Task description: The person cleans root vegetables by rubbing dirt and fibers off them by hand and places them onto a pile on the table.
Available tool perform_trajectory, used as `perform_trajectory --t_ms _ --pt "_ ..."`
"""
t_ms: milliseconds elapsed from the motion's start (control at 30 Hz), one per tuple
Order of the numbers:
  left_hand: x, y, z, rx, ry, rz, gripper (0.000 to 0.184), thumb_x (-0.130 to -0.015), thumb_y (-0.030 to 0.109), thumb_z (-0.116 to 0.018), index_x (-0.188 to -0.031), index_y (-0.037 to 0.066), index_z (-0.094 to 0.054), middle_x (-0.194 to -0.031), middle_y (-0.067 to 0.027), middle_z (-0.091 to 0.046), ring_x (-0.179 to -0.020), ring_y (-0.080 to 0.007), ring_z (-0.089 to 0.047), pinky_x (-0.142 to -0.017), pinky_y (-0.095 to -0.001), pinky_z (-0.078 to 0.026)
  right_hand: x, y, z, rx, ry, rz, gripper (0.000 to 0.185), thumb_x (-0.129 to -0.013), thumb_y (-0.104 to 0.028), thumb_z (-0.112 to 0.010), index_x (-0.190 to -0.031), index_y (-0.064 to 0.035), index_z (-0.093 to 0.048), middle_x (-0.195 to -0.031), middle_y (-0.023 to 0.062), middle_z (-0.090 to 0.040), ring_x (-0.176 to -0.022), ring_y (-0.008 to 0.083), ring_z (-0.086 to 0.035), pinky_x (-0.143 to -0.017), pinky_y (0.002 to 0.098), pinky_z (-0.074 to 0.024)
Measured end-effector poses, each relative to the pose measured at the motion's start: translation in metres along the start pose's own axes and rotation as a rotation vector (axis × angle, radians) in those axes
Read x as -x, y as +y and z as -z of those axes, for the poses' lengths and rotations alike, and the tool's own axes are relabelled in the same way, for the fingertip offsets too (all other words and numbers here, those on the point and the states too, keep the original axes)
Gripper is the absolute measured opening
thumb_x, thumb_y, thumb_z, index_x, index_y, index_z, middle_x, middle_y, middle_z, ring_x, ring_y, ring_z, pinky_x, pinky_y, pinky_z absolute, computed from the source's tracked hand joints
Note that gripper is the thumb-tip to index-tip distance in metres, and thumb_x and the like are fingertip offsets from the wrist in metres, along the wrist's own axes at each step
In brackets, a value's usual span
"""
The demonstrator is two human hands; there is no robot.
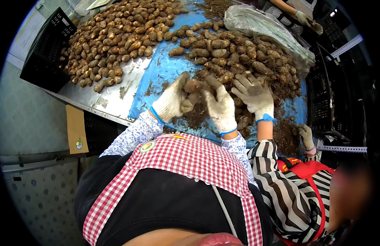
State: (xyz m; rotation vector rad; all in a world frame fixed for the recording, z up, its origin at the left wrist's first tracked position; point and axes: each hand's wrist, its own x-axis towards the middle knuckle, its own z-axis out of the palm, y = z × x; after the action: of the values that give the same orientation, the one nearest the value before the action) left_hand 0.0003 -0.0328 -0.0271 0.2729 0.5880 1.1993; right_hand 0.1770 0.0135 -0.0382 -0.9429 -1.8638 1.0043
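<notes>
My left hand (172, 99), in a soiled white knit glove with a blue cuff edge, is curled round small brown taros (192, 85) at the near edge of the blue sheet. Just right of it is my right hand (221, 107), gloved alike, its fingers stretched out and thumb apart, beside the taros and loose root hair. A large heap of hairy, dirt-covered taros (239, 53) lies beyond both hands. Dark root scraps (193, 117) are scattered below and between them.
Cleaner taros (120, 37) are piled on the metal table (116, 98) at left, beside a black crate (48, 53). A co-worker's gloved hand (255, 96) rests at the heap on my right. Clear plastic (265, 28) lies behind; another person's gloved hands (306, 19) show at the back.
</notes>
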Motion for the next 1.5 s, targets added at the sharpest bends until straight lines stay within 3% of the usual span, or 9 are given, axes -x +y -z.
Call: perform_trajectory --t_ms 167,300,367,567,633,933,1167,1333,1500 --pt "0.016 -0.004 -0.012 -1.546 -0.129 -0.724 0.040 -0.097 0.028 -0.056 -0.128 0.004 -0.047 -0.110 -0.0083 -0.059 -0.098 -0.0210 -0.057 -0.082 -0.0337 -0.049 0.001 -0.047 0.006 0.521 0.025 0.303 0.033 -0.081 -0.023 -0.071 -0.110 -0.0097 -0.064 -0.084 0.0133 -0.059 -0.075 0.0252 -0.060 -0.067 0.0341 -0.0525" --pt "-0.002 0.002 0.015 -0.043 -0.067 0.215 0.039 -0.096 0.042 -0.056 -0.110 0.006 -0.060 -0.083 -0.0045 -0.066 -0.054 -0.0155 -0.059 -0.041 -0.0265 -0.047 0.004 -0.013 -0.019 0.436 0.197 0.436 0.029 -0.078 -0.020 -0.073 -0.105 -0.0124 -0.068 -0.088 0.0129 -0.058 -0.079 0.0297 -0.060 -0.069 0.0386 -0.0518" --pt "-0.012 -0.014 -0.042 0.047 0.379 0.069 0.041 -0.095 0.050 -0.052 -0.097 0.011 -0.065 -0.071 -0.0032 -0.066 -0.049 -0.0156 -0.060 -0.037 -0.0267 -0.047 0.006 -0.027 -0.009 0.476 0.244 0.502 0.036 -0.072 -0.015 -0.075 -0.107 -0.0137 -0.071 -0.096 0.0136 -0.060 -0.083 0.0307 -0.061 -0.068 0.0387 -0.0527" --pt "-0.016 -0.028 -0.017 0.058 0.263 0.059 0.035 -0.097 0.048 -0.049 -0.088 0.016 -0.059 -0.064 0.0012 -0.060 -0.044 -0.0115 -0.051 -0.034 -0.0232 -0.038 0.009 0.010 -0.016 0.447 0.383 0.452 0.037 -0.077 -0.014 -0.075 -0.105 0.0006 -0.057 -0.111 0.0250 -0.058 -0.101 0.0412 -0.059 -0.082 0.0456 -0.0524" --pt "-0.021 -0.033 -0.022 0.146 0.368 -0.045 0.035 -0.098 0.047 -0.048 -0.094 0.014 -0.059 -0.069 -0.0004 -0.062 -0.046 -0.0128 -0.052 -0.038 -0.0236 -0.039 0.005 -0.011 0.006 0.404 -0.126 0.052 0.030 -0.083 -0.017 -0.069 -0.099 0.0017 -0.052 -0.104 0.0255 -0.058 -0.097 0.0396 -0.060 -0.081 0.0444 -0.0520" --pt "-0.004 -0.029 -0.018 -0.874 0.097 -0.575 0.048 -0.103 0.039 -0.044 -0.133 0.001 -0.044 -0.129 -0.0133 -0.049 -0.122 -0.0258 -0.045 -0.108 -0.0384 -0.032 -0.001 -0.032 0.026 0.476 -0.236 -0.094 0.020 -0.096 -0.019 -0.062 -0.088 -0.0022 -0.054 -0.076 0.0070 -0.058 -0.076 0.0163 -0.064 -0.059 0.0285 -0.0468" --pt "-0.019 -0.020 -0.006 -0.932 0.105 -0.549 0.034 -0.102 0.014 -0.040 -0.133 0.000 -0.042 -0.127 -0.0128 -0.049 -0.117 -0.0223 -0.048 -0.102 -0.0350 -0.039 0.017 0.006 -0.012 -1.110 -0.072 -0.187 0.015 -0.096 0.000 -0.055 -0.082 -0.0042 -0.053 -0.085 -0.0003 -0.054 -0.081 0.0118 -0.055 -0.067 0.0244 -0.0457" --pt "-0.008 -0.013 -0.037 -0.784 -0.018 -0.579 0.047 -0.098 0.023 -0.051 -0.139 0.002 -0.039 -0.133 -0.0144 -0.048 -0.121 -0.0273 -0.050 -0.102 -0.0360 -0.044 0.005 0.002 -0.002 0.540 -0.078 0.237 0.017 -0.087 -0.013 -0.060 -0.072 -0.0061 -0.055 -0.068 0.0082 -0.051 -0.060 0.0227 -0.051 -0.057 0.0350 -0.0462" --pt "-0.010 0.001 -0.009 0.126 -0.416 -0.204 0.043 -0.099 0.016 -0.040 -0.140 0.007 -0.041 -0.136 -0.0145 -0.051 -0.118 -0.0330 -0.054 -0.097 -0.0468 -0.048 0.002 -0.003 0.021 0.249 0.177 0.035 0.019 -0.087 -0.007 -0.066 -0.076 -0.0085 -0.050 -0.065 0.0029 -0.050 -0.054 0.0120 -0.050 -0.046 0.0228 -0.0417"
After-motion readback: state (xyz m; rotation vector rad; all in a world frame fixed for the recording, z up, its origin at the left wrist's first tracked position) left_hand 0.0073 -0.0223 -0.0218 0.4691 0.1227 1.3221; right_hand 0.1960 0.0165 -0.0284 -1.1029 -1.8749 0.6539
